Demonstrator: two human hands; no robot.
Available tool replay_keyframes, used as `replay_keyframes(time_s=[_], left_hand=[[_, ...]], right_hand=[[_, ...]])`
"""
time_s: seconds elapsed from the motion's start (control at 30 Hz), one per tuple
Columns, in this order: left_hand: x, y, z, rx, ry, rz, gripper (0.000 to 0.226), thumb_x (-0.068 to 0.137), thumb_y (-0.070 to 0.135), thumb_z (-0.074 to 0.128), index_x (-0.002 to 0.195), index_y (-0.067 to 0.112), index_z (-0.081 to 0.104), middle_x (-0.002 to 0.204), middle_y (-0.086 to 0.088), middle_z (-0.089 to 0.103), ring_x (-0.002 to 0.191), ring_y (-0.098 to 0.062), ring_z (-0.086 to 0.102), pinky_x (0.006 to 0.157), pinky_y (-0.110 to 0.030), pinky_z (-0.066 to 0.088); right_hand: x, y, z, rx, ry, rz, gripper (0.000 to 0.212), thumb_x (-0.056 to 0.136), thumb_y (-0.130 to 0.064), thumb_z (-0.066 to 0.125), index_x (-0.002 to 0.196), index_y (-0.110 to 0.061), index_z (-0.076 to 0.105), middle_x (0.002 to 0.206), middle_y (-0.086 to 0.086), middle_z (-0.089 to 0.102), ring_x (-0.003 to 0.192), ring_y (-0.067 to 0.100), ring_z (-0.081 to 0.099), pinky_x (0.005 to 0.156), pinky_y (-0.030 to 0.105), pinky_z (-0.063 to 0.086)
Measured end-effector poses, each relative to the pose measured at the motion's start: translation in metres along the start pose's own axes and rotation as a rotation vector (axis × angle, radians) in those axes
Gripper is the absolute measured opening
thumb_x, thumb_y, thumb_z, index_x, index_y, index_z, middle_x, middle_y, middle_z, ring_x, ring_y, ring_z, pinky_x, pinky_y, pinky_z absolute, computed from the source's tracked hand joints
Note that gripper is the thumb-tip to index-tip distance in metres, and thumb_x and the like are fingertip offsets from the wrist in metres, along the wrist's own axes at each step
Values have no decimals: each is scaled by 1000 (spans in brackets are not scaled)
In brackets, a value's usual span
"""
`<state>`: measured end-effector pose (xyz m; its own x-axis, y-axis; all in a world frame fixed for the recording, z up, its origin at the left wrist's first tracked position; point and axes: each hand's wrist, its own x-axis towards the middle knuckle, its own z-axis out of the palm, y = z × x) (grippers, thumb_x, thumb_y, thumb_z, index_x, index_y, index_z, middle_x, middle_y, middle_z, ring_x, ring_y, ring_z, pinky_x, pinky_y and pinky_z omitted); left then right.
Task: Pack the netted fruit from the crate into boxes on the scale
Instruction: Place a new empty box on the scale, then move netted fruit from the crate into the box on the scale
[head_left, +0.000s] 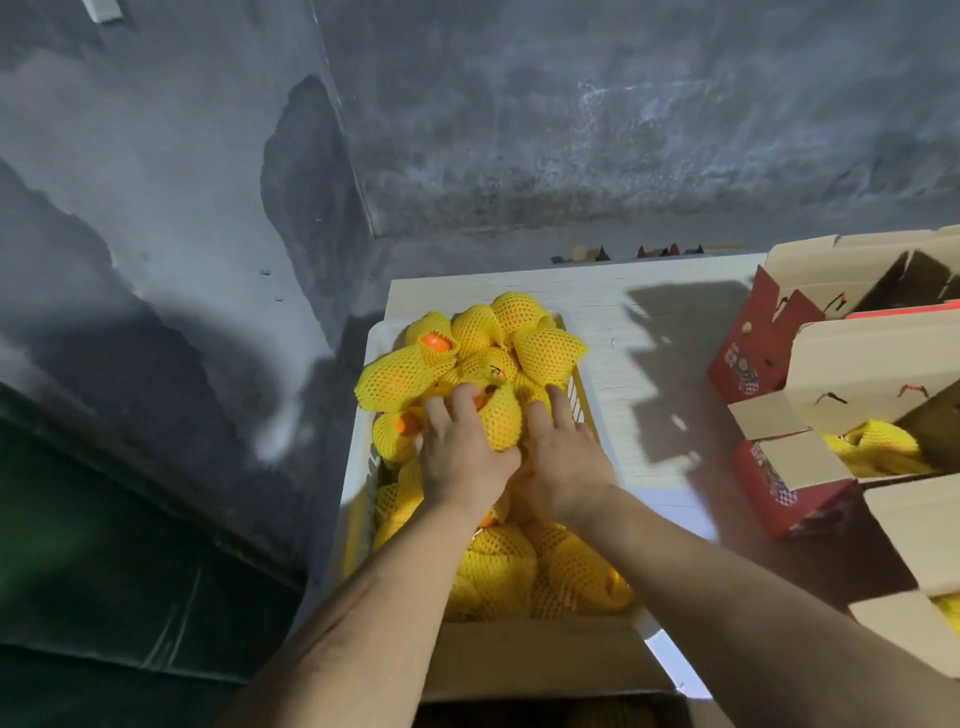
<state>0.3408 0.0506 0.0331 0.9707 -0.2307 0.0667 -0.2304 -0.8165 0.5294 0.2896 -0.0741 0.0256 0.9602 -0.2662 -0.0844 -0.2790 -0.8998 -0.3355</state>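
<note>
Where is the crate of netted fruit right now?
In the head view, the crate sits centre frame under both hands, left of the red boxes.

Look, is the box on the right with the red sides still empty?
No, the red-sided box on the right already has yellow netted fruit lying inside it, between its open flaps.
</note>
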Motion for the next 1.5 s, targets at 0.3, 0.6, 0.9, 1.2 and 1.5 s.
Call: replay_keyframes(time_s=[0.3, 0.6, 0.9, 1.2, 1.5], left_hand=[[-102, 6, -91, -918, -59, -106, 98, 64, 53, 87, 139, 57, 25, 137, 18, 49, 114, -1, 57, 84, -18, 47], [-246, -59, -149, -1140, -41, -352, 120, 45, 90, 80, 150, 54, 34, 143, 11, 58, 107, -12, 71, 80, -31, 58], [-312, -64, -151, -343, -110, -16, 59, 105, 53, 48, 159, 39, 28, 158, 5, 34, 141, -18, 42, 107, -31, 39], [-362, -64, -187, -523, -244, 105, 50, 98, 44, 66, 145, 37, 52, 139, 18, 55, 122, -3, 59, 104, -35, 51], [-402, -63, -202, -647, -257, 162, 59, 99, 28, 71, 152, 25, 45, 119, 32, 49, 130, -15, 58, 110, -38, 49]], right_hand=[[-122, -20, -88, 601, 49, -28, 62, 67, -49, 65, 124, -32, 51, 94, -3, 65, 73, 15, 61, 70, 32, 50], [-253, -49, -69, 1466, 4, 245, 27, 82, -55, 71, 100, -35, 79, 98, 5, 79, 88, 22, 76, 74, 44, 62], [-308, -89, -50, 1330, -53, 179, 44, 77, -54, 79, 114, -31, 73, 107, 0, 79, 102, 24, 75, 90, 47, 59], [-361, -116, -53, 1398, 8, 159, 11, 88, -22, 72, 99, -21, 74, 88, 8, 75, 82, 27, 74, 67, 43, 61], [-398, -147, -45, 1523, 28, 150, 29, 105, -42, 55, 118, -20, 69, 117, 18, 74, 111, 36, 72, 99, 63, 53]])
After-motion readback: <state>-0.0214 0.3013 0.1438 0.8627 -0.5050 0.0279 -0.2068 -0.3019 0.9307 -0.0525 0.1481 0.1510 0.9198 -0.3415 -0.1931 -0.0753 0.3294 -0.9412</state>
